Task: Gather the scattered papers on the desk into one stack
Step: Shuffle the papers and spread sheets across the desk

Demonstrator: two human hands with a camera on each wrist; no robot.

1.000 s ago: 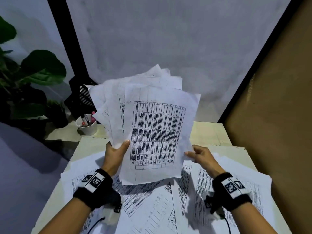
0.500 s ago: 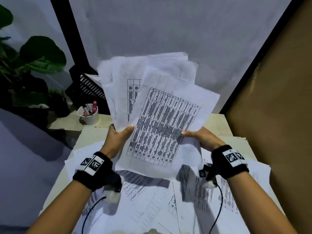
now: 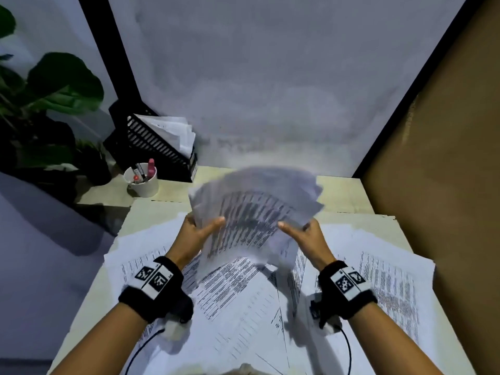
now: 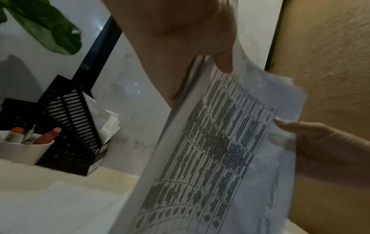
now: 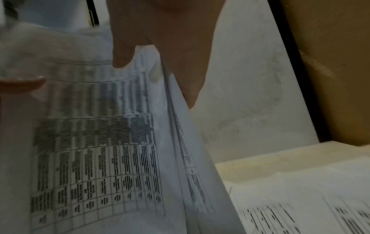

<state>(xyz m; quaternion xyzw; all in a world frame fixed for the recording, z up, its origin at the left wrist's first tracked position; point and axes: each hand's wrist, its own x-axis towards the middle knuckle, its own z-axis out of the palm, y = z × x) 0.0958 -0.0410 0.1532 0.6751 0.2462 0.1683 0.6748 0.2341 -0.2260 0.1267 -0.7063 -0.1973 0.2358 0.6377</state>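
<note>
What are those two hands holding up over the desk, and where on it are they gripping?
A bundle of printed papers. The left hand grips its left edge and the right hand its right edge, thumbs on the front sheet.

Both forearms reach forward side by side, each wrist in a black band. The left hand and right hand face each other, thumbs on top, fingers behind, gripping opposite edges of a blurred sheaf of papers.

counts: 2 hands, 1 held sheaf of papers, sheet count unreadable. several loose sheets on table. far-left corner: 1 cup, 1 file holder. 1 plant.
</note>
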